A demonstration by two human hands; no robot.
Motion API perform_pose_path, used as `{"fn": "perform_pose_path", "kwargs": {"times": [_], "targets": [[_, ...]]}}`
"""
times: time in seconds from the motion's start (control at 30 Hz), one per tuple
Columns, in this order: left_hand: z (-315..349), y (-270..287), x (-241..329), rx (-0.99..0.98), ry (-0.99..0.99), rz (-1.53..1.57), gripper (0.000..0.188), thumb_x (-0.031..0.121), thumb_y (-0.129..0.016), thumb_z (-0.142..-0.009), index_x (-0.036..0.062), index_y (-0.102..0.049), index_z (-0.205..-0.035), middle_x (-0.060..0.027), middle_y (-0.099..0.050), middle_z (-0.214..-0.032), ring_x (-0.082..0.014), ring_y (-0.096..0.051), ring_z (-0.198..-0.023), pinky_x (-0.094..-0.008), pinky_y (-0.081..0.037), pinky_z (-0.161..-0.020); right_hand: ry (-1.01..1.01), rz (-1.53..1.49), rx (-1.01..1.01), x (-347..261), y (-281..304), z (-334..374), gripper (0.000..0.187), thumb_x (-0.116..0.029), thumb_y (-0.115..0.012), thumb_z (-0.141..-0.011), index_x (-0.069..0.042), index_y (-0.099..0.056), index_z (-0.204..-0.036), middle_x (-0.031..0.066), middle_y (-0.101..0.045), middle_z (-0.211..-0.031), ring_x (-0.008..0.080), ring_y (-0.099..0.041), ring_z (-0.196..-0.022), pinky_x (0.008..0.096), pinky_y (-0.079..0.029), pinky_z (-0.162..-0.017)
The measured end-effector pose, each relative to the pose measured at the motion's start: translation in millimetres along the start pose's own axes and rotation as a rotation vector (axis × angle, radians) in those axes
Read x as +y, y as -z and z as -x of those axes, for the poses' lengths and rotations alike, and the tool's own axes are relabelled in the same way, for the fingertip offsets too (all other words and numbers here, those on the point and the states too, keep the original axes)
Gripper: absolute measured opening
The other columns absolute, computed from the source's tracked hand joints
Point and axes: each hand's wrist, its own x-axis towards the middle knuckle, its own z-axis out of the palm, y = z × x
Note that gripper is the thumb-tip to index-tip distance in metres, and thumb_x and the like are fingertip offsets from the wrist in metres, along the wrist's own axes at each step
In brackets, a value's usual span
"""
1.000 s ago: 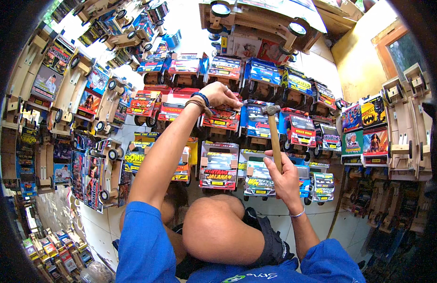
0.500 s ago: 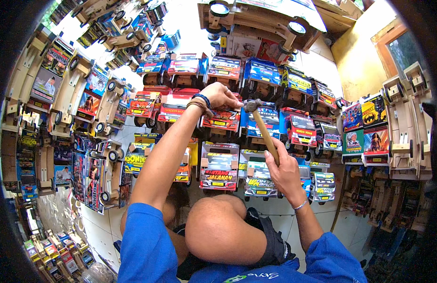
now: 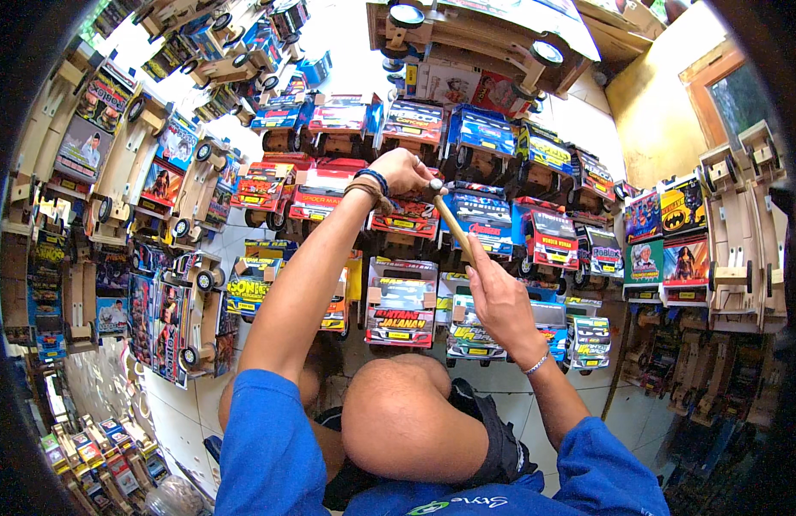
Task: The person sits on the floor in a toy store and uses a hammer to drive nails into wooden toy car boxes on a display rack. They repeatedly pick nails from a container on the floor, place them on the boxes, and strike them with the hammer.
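My right hand [image 3: 503, 308] is closed round the wooden handle of a hammer [image 3: 457, 225]. The hammer's small metal head is right by the fingertips of my left hand [image 3: 401, 174], above a red toy truck [image 3: 407, 222] in the middle row. Those left fingers are pinched together at the truck's top; whatever is between them is too small or hidden to make out. A blue toy truck [image 3: 480, 230] stands just right of the red one, partly behind the hammer handle. Nearer me, a white and red toy truck [image 3: 400, 305] faces my knee.
Rows of wooden toy trucks surround me on the tiled floor [image 3: 179, 404]. Upright truck bodies with wheels lean at the left [image 3: 127, 163] and right [image 3: 731, 228]. A larger wooden truck [image 3: 467, 43] lies beyond the rows. My bare knee [image 3: 415, 413] is close below.
The hammer head has moved left and slightly up to my left fingertips. My right hand has shifted left with it, while my left hand has hardly moved.
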Motion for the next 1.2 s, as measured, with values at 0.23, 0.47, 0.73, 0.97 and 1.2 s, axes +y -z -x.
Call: {"fn": "perform_pose_path", "kwargs": {"times": [0.23, 0.47, 0.73, 0.97, 1.2], "targets": [[2, -1, 0, -0.019, 0.000, 0.063, 0.043, 0.047, -0.084, -0.082, 0.0072, -0.081, -0.097, -0.0062, -0.074, -0.080, -0.0130, -0.063, -0.072, -0.0318, -0.052, -0.072, 0.001, 0.083, 0.033, -9, -13, 5, 0.064, -0.012, -0.059, -0.098, -0.005, -0.034, -0.156, 0.0138, -0.060, -0.077, 0.0306, -0.062, -0.059, 0.0427, -0.052, -0.051], [-2, -1, -2, -0.008, 0.019, 0.061, 0.037, 0.040, -0.088, -0.077, 0.0093, -0.082, -0.097, -0.0042, -0.075, -0.081, -0.0121, -0.063, -0.071, -0.0311, -0.052, -0.072, 0.019, 0.111, 0.109, -9, -15, 9, 0.063, -0.012, -0.060, -0.098, -0.004, -0.036, -0.156, 0.0118, -0.057, -0.073, 0.0289, -0.061, -0.057, 0.0423, -0.050, -0.049], [-1, 0, -3, -0.041, 0.068, 0.135, 0.043, 0.046, -0.089, -0.076, 0.0092, -0.082, -0.098, -0.0050, -0.077, -0.086, -0.0126, -0.066, -0.077, -0.0299, -0.054, -0.078, 0.004, 0.165, 0.039, -7, -16, 10, 0.064, -0.012, -0.060, -0.098, -0.005, -0.036, -0.156, 0.0102, -0.055, -0.071, 0.0278, -0.060, -0.056, 0.0410, -0.051, -0.049], [-1, 2, -2, -0.061, 0.011, 0.114, 0.048, 0.050, -0.088, -0.076, 0.0104, -0.082, -0.102, -0.0056, -0.077, -0.092, -0.0147, -0.067, -0.083, -0.0303, -0.054, -0.082, 0.019, 0.164, 0.080, -6, -16, 9, 0.065, -0.011, -0.061, -0.096, -0.006, -0.037, -0.156, 0.0097, -0.055, -0.071, 0.0273, -0.060, -0.055, 0.0405, -0.051, -0.048], [-4, 2, -3, -0.069, 0.016, 0.088, 0.044, 0.047, -0.086, -0.080, 0.0107, -0.081, -0.105, -0.0036, -0.077, -0.089, -0.0122, -0.067, -0.081, -0.0285, -0.053, -0.081, 0.003, 0.145, 0.091, -8, -16, 10, 0.065, -0.012, -0.061, -0.096, -0.006, -0.038, -0.156, 0.0109, -0.055, -0.070, 0.0283, -0.060, -0.055, 0.0419, -0.051, -0.050]]}}
